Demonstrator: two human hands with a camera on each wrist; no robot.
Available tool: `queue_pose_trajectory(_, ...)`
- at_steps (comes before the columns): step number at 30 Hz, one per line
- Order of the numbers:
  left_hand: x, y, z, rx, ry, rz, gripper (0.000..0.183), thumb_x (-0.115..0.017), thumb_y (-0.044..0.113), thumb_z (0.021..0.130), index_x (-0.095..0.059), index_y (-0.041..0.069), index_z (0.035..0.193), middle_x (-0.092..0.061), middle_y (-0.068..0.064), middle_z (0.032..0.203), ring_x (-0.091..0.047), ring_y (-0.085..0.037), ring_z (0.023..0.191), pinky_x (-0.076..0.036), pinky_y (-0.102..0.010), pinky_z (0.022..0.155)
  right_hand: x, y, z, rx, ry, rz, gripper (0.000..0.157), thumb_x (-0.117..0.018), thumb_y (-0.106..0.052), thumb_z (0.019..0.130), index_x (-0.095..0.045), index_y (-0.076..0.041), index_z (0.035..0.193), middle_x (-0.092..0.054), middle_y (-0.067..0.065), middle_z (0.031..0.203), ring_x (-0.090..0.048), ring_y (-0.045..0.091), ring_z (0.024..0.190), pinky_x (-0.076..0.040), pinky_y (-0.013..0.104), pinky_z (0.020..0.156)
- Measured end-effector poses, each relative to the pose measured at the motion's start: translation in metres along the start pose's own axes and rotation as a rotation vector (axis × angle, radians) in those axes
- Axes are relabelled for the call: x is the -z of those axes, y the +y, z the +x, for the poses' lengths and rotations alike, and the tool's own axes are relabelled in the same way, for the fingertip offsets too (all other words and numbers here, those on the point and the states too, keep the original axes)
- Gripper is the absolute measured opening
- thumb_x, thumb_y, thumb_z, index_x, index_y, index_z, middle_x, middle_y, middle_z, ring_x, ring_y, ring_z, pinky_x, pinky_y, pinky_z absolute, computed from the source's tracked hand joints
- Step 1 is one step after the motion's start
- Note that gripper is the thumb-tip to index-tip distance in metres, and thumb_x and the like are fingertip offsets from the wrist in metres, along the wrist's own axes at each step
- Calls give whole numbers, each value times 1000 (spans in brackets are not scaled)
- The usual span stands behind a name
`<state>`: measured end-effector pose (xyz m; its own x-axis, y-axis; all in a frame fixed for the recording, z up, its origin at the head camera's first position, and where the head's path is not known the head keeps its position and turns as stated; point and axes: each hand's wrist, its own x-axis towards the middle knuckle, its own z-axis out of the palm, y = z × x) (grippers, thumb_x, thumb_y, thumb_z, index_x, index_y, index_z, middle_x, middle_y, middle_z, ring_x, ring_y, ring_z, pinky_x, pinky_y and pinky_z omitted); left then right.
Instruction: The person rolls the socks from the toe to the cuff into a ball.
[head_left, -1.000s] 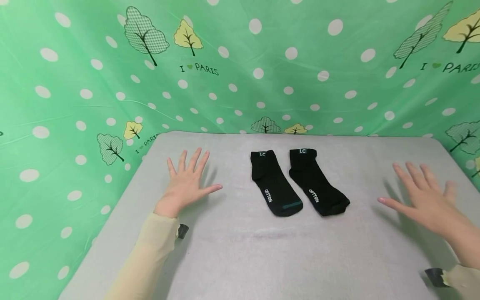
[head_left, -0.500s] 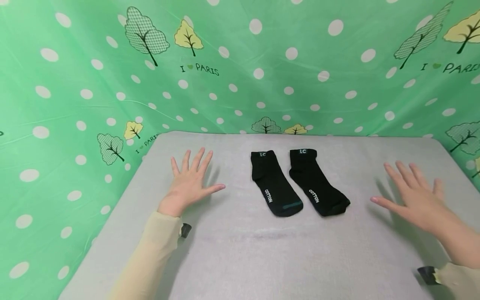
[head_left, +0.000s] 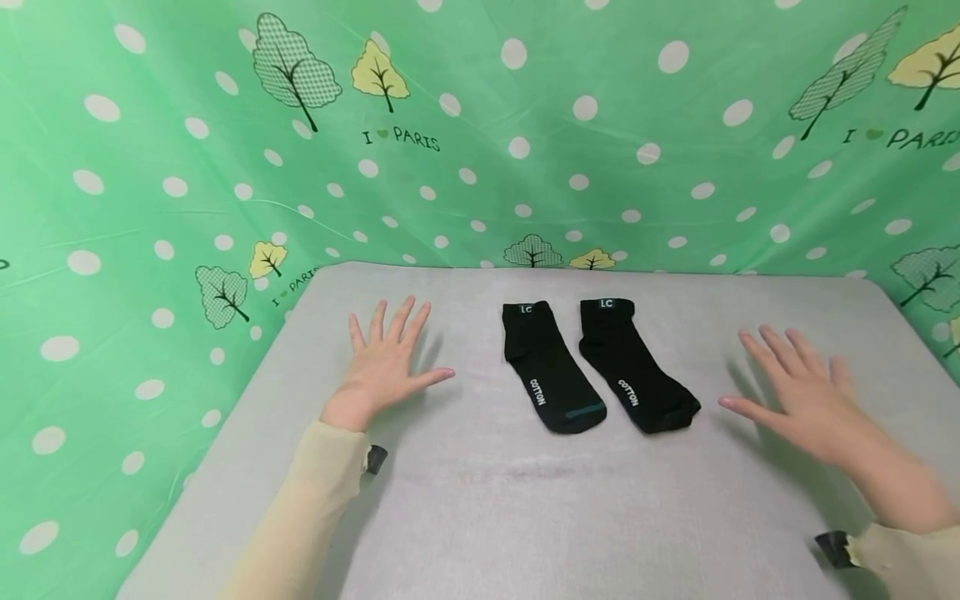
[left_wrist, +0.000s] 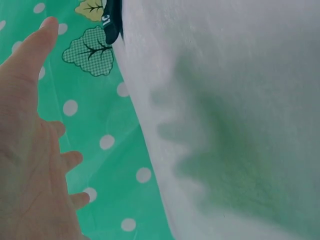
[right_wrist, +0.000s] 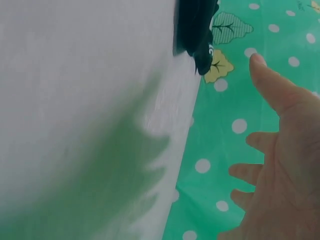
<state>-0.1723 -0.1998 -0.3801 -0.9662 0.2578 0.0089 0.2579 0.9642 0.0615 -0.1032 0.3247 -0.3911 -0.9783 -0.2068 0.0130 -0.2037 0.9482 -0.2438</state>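
Two black ankle socks lie flat side by side on the grey table in the head view, cuffs toward the far edge. The left sock [head_left: 550,367] has a teal stripe at its toe; the right sock [head_left: 636,367] has a slightly folded toe. Both bear white "COTTON" lettering and an "LC" label. To the left of them hovers my left hand [head_left: 386,367], its fingers spread and holding nothing. My right hand [head_left: 813,404] hangs to the right of the socks, fingers spread and nothing in it. Cast shadows show both hands raised off the table.
The grey tabletop [head_left: 510,533] spreads beneath the socks and hands. Behind it and at its sides hangs a green cloth [head_left: 465,217] with white dots and printed trees. A small black piece [head_left: 836,550] sticks out at the right wrist, and a similar one [head_left: 377,459] at the left.
My right hand has moved left toward the socks. My left hand has shifted slightly right. The socks have not moved.
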Motion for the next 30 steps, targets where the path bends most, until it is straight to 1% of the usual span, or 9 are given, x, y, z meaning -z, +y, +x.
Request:
queue_pose_trajectory(3,0,2,1,-1,-7,-6,107,-51,82,82,-4,27,162,-3,-3,170,2,-43,155,8,-75,115,-1,-4,2,33,22,13,96,-62,-53,93,-7,-14,161,-10,27,164,4,50,151,-5,82,107)
queue_pose_trajectory(6,0,5,2,-3,-15,-14,107,-50,81,82,-5,27,162,-1,-2,170,3,-42,155,7,-73,116,-1,-9,4,73,40,49,93,-64,-49,93,-12,-12,161,-16,30,162,-6,54,149,-13,79,108)
queue_pose_trajectory(10,1,7,4,-13,-12,-14,106,-50,81,83,-6,26,162,-4,-3,170,0,-43,155,4,-72,118,1,-17,5,104,35,110,90,-64,-44,95,-12,-14,161,-19,30,161,-14,55,146,-15,76,111)
queue_pose_trajectory(12,0,8,5,-17,-14,-15,106,-50,81,83,-6,26,162,-4,-3,170,1,-42,155,3,-72,118,2,-22,6,109,27,129,89,-65,-44,95,-14,-14,161,-21,29,160,-18,55,144,-19,75,110)
queue_pose_trajectory(18,1,13,8,-19,-23,-21,105,-50,81,83,-8,26,162,-6,-3,170,-1,-42,155,1,-69,120,4,-37,10,110,4,142,87,-65,-48,94,-19,-13,160,-29,28,157,-30,54,138,-30,71,105)
queue_pose_trajectory(25,-1,22,14,-40,-21,-11,103,-51,80,83,-14,23,161,-11,-5,169,-6,-41,155,-5,-67,122,5,-56,15,141,25,159,82,-65,-49,94,-26,-15,158,-38,24,154,-37,49,138,-35,67,104)
queue_pose_trajectory(30,-2,28,18,-54,-21,-21,102,-51,79,84,-16,22,161,-15,-6,168,-9,-39,155,-10,-61,124,6,-66,20,169,28,176,76,-65,-47,94,-34,-12,154,-45,23,150,-41,46,137,-36,65,105)
